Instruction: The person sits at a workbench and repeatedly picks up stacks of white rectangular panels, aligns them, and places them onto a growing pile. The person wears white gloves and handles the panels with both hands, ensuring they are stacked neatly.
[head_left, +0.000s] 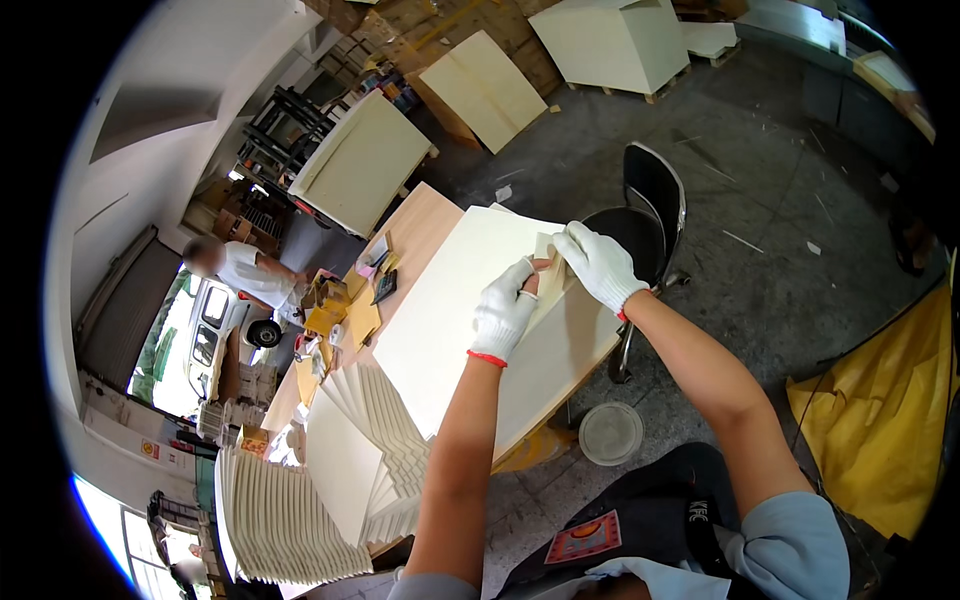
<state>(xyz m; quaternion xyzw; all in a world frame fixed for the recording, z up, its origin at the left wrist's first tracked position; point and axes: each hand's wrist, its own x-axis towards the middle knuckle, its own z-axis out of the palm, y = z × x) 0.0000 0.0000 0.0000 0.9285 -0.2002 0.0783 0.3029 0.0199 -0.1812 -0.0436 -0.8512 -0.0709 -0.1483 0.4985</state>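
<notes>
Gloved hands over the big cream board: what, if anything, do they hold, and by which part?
Both the left hand and right hand pinch a small cream folded card piece, the left at its lower edge, the right at its top.

Both hands wear white knitted work gloves with red cuff trim, the left hand (pixel 503 315) and right hand (pixel 598 263) alike. Pale blue short sleeves show at the frame's lower edge.
</notes>
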